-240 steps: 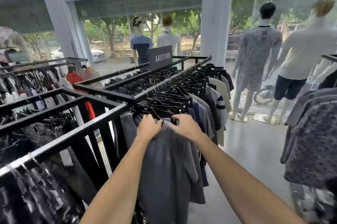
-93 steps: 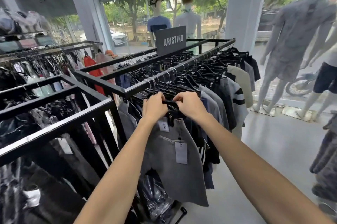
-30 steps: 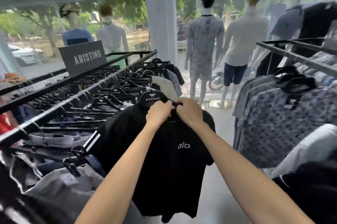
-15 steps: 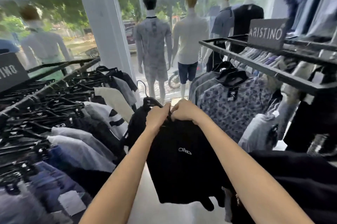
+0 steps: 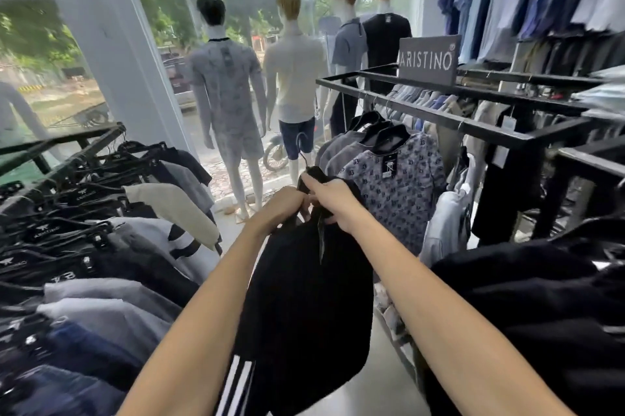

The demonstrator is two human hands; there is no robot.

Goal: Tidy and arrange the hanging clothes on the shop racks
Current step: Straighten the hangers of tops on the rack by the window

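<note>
Racks flank me: the left rack is packed with shirts on black hangers, and the right rack carries a sign on top and a patterned shirt at its near end. Mannequins stand at the window ahead. In the aisle between the racks, on neither rail, is the black shirt. I hold it out in front of me by its top, and white stripes show at its lower edge. Its body drops below my fingers and hangs between my forearms. My hands meet at the neck, touching each other. My left hand is curled over the bunched cloth, knuckles toward me. My right hand is wrapped around the collar, with one finger stretched up along it and the rest closed into the fabric. The hanger's hook sticks up just above that finger, catching on nothing.
</note>
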